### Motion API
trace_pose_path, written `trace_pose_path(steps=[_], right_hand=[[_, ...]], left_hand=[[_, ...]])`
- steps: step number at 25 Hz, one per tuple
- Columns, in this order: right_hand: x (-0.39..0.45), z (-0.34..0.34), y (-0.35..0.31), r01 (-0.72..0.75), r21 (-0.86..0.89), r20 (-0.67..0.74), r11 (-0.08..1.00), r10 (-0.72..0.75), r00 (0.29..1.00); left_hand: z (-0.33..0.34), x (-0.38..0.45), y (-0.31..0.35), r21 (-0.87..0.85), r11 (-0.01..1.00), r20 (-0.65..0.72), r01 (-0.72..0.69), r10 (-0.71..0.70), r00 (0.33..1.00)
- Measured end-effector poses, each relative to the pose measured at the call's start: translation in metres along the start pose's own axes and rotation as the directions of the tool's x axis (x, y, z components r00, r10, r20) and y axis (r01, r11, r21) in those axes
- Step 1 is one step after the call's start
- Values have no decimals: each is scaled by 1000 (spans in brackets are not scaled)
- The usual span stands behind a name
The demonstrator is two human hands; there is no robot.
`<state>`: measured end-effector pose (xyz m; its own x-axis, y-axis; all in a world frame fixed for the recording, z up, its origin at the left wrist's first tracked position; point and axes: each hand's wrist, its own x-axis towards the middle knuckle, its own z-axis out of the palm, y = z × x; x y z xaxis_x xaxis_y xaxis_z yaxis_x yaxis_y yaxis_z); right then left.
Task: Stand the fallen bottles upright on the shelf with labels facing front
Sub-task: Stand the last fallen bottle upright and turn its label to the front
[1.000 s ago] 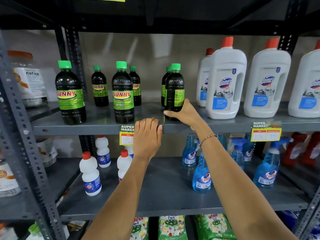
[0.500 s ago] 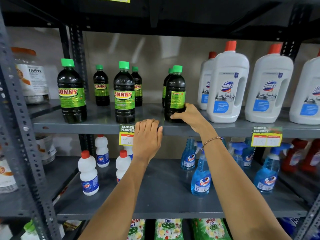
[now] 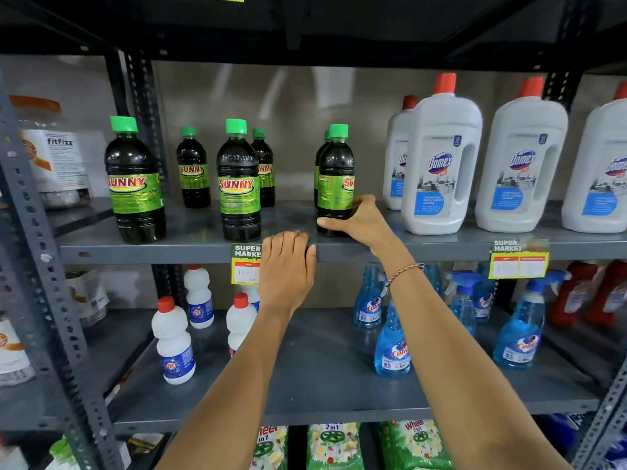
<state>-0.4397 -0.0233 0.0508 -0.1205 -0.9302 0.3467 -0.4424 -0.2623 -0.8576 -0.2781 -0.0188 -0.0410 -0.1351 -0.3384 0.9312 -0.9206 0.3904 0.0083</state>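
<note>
right hand (image 3: 361,220) grips base of dark bottle (image 3: 336,179), upright at shelf (image 3: 190,247) front | label now turned further frontward, name showing at 3 o'clock edge | left hand (image 3: 286,266) flat on shelf edge, holds nothing | more turning needed

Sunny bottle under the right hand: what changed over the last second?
The right hand, gripping the base of the third front Sunny bottle, has turned it: earlier only the label's side panel faced out, now the start of the red "SU" logo shows at its right edge. It is not fully front-facing yet. The left hand stays on the shelf edge; the other bottles are unmoved.
</note>
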Motion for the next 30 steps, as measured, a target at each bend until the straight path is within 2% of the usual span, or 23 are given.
trace_pose_path(steps=[4, 8, 11, 16, 19, 26, 30], right_hand=[[1, -4, 0, -19, 41, 92, 999, 15, 996], [-2, 2, 2, 28, -21, 17, 999, -27, 999], [-1, -1, -1, 6, 13, 82, 1000, -7, 997], [0, 0, 2, 3, -43, 115, 999, 2, 993], [3, -3, 0, -31, -43, 192, 999, 39, 981], [-2, 1, 2, 23, -145, 88, 989, -10, 996], [-4, -1, -1, 26, -126, 142, 992, -8, 990]], left_hand=[[0, 0, 0, -3, 1000, 9, 7, -7, 1000], [1, 0, -1, -12, 1000, 9, 5, -5, 1000], [-1, 0, 0, -17, 1000, 8, 5, -4, 1000], [-1, 0, -1, -20, 1000, 22, 2, -2, 1000], [-1, 0, -1, -16, 1000, 18, 0, 0, 1000], [-1, -1, 0, -35, 999, 18, 3, -2, 1000], [-11, 5, 4, -105, 992, 10, 67, -66, 998]])
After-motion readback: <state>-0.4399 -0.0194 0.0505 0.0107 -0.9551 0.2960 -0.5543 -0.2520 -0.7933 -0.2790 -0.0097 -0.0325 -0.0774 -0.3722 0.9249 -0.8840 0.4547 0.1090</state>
